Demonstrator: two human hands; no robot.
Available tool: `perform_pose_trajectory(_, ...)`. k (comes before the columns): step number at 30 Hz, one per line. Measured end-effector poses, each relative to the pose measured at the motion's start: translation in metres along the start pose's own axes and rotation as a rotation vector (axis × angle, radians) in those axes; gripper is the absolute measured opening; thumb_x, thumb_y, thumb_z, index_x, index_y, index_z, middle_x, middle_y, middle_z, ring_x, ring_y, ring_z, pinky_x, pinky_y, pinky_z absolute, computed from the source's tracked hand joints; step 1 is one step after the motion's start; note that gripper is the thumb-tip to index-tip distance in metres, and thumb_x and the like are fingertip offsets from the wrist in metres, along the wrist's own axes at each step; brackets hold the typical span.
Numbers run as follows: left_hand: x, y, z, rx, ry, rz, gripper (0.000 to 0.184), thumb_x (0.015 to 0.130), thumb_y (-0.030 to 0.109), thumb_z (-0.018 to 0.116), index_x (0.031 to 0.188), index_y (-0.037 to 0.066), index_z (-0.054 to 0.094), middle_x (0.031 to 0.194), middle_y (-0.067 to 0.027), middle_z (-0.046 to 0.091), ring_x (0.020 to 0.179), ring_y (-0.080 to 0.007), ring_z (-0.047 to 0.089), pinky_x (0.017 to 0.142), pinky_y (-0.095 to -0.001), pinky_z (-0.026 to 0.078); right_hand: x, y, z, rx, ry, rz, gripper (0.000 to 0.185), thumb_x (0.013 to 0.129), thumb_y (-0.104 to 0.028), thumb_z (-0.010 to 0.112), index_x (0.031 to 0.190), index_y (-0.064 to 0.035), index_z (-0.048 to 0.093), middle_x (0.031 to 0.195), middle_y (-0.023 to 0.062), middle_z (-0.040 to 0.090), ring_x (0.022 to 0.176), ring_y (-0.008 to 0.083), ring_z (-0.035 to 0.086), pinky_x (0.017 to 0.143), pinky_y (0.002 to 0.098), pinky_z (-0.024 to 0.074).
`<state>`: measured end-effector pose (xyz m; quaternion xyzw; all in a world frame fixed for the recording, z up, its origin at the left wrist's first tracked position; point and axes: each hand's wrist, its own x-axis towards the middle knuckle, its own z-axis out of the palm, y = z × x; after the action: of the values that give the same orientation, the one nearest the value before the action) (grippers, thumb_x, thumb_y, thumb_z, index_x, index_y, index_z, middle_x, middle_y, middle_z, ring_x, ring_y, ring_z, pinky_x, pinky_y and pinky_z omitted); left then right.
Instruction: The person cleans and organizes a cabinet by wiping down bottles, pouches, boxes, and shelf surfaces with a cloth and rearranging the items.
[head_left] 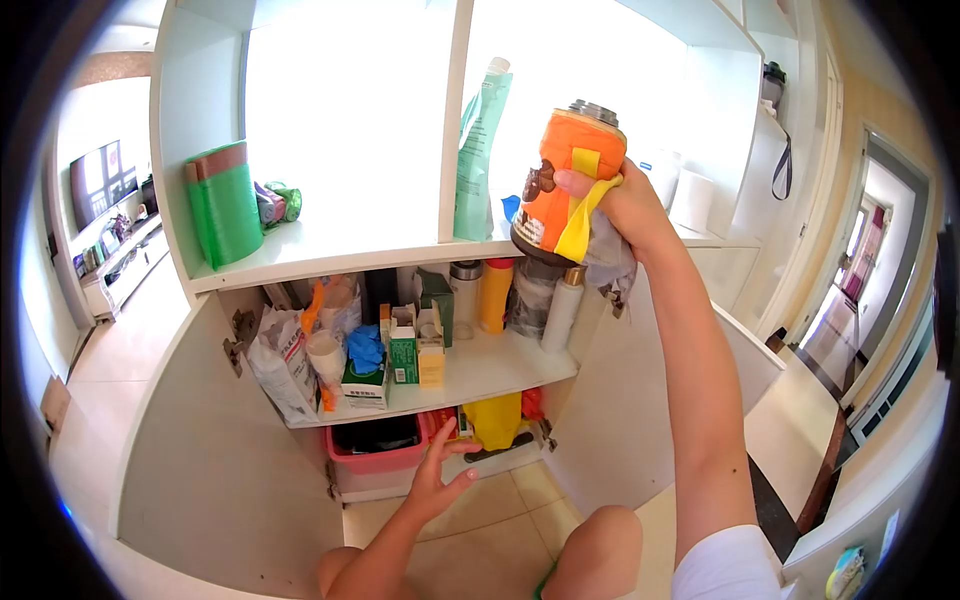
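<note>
Flask: orange sleeve, yellow strap; flask (550, 205) tilted, above the right end of the shelf (485, 382), in the right hand (632, 208).
Right fingers: closed around the flask; thumb on its front, the others largely hidden behind.
Right arm: raised, nearly straight, reaching up from below right of the shelf; shoulder cut off, white sleeve (728, 565) partly in view.
Grey bag (608, 248): hangs under the right hand, above the shelf's right end; cannot tell if gripped.
Left hand (434, 485): below the shelf, fingers open and spread, holding nothing; forearm slants up from the bottom edge.
Basin (378, 463): below the shelf, left part; dark contents unclear, right end partly behind the left hand.
White bottle (563, 315): on the shelf, right end, leaning; yellow bottle (495, 298) further left.
Blue bundle (366, 347): on the shelf, left half, beside boxes (404, 357); items behind hard to make out.
</note>
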<state>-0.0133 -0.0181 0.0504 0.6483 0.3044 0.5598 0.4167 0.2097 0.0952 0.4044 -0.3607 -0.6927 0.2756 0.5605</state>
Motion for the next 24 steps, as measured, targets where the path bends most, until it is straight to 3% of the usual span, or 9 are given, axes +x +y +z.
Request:
perform_pose_trajectory(7, 0.000, -0.003, -0.003, 0.021, 0.006, 0.036, 0.082, 0.083, 0.012, 0.069, 0.149, 0.007, 0.020, 0.117, -0.0108, 0.062, 0.118, -0.0224, 0.051, 0.107, -0.0406, 0.030, 0.039, 0.019, 0.011, -0.208, 0.046, 0.056, 0.063, 0.070, -0.030, 0.083, 0.118, 0.0004, 0.056, 0.110, 0.0107, 0.064, 0.098, 0.0183, 0.062, 0.086, 0.0298, 0.0490)
perform_pose_trajectory(9, 0.000, 0.000, -0.003, 0.020, 0.007, 0.039, 0.081, 0.084, 0.012, 0.068, 0.148, 0.006, 0.019, 0.116, -0.0113, 0.062, 0.118, -0.0232, 0.051, 0.107, -0.0405, 0.030, 0.062, 0.037, 0.011, -0.317, 0.099, 0.032, 0.075, 0.062, -0.042, 0.085, 0.114, 0.0026, 0.057, 0.106, 0.0128, 0.065, 0.096, 0.0231, 0.063, 0.083, 0.0313, 0.0493)
perform_pose_trajectory(16, 0.002, 0.006, -0.004, 0.003, 0.007, 0.038, 0.079, 0.086, 0.014, 0.065, 0.149, 0.006, 0.018, 0.116, -0.0139, 0.060, 0.121, -0.0234, 0.048, 0.109, -0.0406, 0.025, 0.089, 0.051, 0.031, -0.544, 0.111, -0.007, 0.089, 0.062, -0.060, 0.076, 0.116, 0.0076, 0.053, 0.111, 0.0201, 0.062, 0.102, 0.0296, 0.062, 0.088, 0.0343, 0.0489)
perform_pose_trajectory(20, 0.001, 0.008, -0.003, 0.013, 0.008, 0.031, 0.077, 0.087, 0.015, 0.064, 0.148, 0.004, 0.019, 0.115, -0.0131, 0.062, 0.120, -0.0244, 0.049, 0.109, -0.0408, 0.027, 0.099, 0.061, 0.034, -0.601, 0.112, 0.060, 0.093, 0.061, -0.058, 0.078, 0.121, 0.0071, 0.050, 0.111, 0.0193, 0.062, 0.104, 0.0286, 0.062, 0.089, 0.0331, 0.0484)
perform_pose_trajectory(23, 0.002, 0.007, -0.004, 0.012, -0.002, 0.029, 0.076, 0.088, 0.017, 0.063, 0.148, 0.005, 0.019, 0.115, -0.0137, 0.061, 0.121, -0.0238, 0.047, 0.109, -0.0407, 0.025, 0.094, 0.063, 0.031, -0.505, 0.047, -0.038, 0.105, 0.058, -0.055, 0.083, 0.129, 0.0108, 0.041, 0.112, 0.0206, 0.062, 0.104, 0.0277, 0.062, 0.088, 0.0322, 0.0494)
perform_pose_trajectory(24, 0.002, 0.007, -0.004, 0.011, -0.005, 0.025, 0.075, 0.088, 0.018, 0.063, 0.148, 0.005, 0.019, 0.114, -0.0136, 0.061, 0.121, -0.0238, 0.047, 0.108, -0.0407, 0.025, 0.084, 0.055, 0.029, -0.467, 0.029, 0.031, 0.104, 0.058, -0.046, 0.086, 0.133, 0.0087, 0.038, 0.116, 0.0202, 0.060, 0.106, 0.0258, 0.060, 0.091, 0.0311, 0.0484)
